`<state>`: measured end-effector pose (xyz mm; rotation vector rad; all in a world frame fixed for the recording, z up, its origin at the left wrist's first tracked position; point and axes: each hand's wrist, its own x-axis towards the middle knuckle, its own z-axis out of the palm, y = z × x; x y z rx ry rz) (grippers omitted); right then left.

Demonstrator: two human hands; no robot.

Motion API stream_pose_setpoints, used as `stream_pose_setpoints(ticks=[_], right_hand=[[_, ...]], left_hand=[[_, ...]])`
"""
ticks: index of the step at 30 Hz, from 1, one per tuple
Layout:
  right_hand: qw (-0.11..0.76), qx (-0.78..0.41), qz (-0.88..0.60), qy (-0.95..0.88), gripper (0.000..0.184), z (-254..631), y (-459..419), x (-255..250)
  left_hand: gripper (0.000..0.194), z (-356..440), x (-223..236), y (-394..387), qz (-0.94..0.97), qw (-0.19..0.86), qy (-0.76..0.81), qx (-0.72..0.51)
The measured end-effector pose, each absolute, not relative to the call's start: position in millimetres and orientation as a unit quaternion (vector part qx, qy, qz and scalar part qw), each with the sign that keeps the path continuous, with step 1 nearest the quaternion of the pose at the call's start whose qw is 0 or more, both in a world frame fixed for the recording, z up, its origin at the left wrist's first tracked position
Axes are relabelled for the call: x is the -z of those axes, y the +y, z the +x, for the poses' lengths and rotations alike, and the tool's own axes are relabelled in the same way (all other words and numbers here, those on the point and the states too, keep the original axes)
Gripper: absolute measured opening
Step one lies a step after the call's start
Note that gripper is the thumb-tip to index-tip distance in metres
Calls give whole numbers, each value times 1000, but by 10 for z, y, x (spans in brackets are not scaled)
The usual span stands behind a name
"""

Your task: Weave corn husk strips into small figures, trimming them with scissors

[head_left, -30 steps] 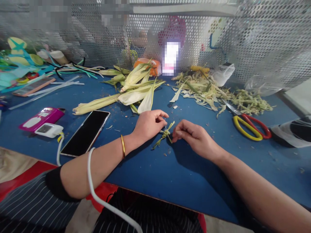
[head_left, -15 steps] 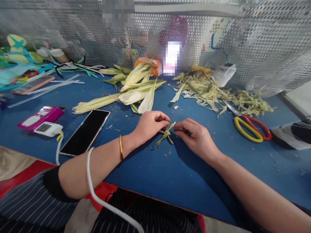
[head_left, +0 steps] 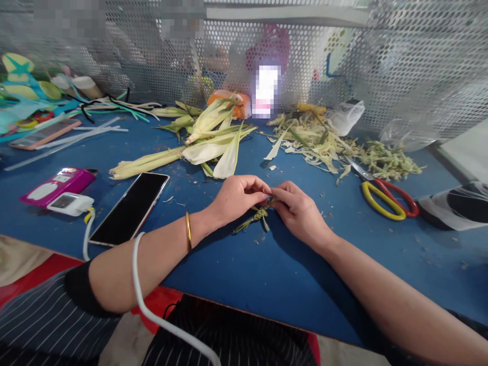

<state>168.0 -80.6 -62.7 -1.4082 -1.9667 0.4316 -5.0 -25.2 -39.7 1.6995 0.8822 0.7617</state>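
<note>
A small knotted figure of green corn husk strips is between my hands, just above the blue table. My left hand, with a gold bangle at the wrist, is closed in a pinch at the figure's upper end. From the other side my right hand pinches at the same end, its fingertips meeting those of the left. The fingers partly cover the husk strips there. Beyond my hands lie pale corn husks.
Scissors with red and yellow handles lie at right, by a heap of husk scraps. A black phone and a purple pack lie at left. A white cable crosses my left forearm. Perforated metal panel stands behind.
My right hand has moved left and up to the figure's upper end, and its fingertips now meet my left hand's. The view has shifted slightly.
</note>
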Motion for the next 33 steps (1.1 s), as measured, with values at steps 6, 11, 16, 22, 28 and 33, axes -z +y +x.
stream_pose_setpoints(ticks=[6,11,16,22,28,33], right_hand=[[293,-172,-539,-771,13,1698,-808,613],[304,-172,-548,-760,14,1698,-836,602],[272,-159,-539,-781,15,1698,-862,587],[283,-178,-518,-787,12,1737,-853,556],[301,-180,-475,-807,9,1762,-829,512],[251,-85,-472,-841,11,1723,-830,544]], left_hand=[[10,-62,373,-232,741,486,362,-289],[10,-65,394,-219,701,524,381,-297],[7,-76,386,-224,736,471,388,-292],[7,-84,372,-247,769,437,371,-283],[7,-87,372,-235,763,441,371,-293],[10,-82,361,-259,751,458,370,-298]])
